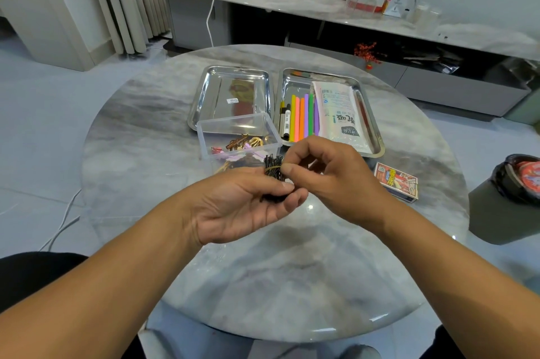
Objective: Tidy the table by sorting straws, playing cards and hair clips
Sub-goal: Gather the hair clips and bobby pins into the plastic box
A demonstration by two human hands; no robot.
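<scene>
your left hand (245, 206) cradles a bundle of black bobby pins (273, 173) in curled fingers, just above the near middle of the table, while your right hand (330, 180) pinches the rubber band (273, 167) around its middle. the pins look light, stiff and thin, and likely slippery, so loose ones could slide out; hold the bundle at the band, not by the tips. the clear plastic box (233, 130) with other hair clips stands just beyond your hands, a short reach. to its right a steel tray (369, 122) holds the coloured straws (302, 117), and the card box (396, 180) lies near right. the round marble table (277, 271) looks glossy, so dropped pins may skid. beyond it, a low tv shelf (321, 7) lines the far wall.
</scene>
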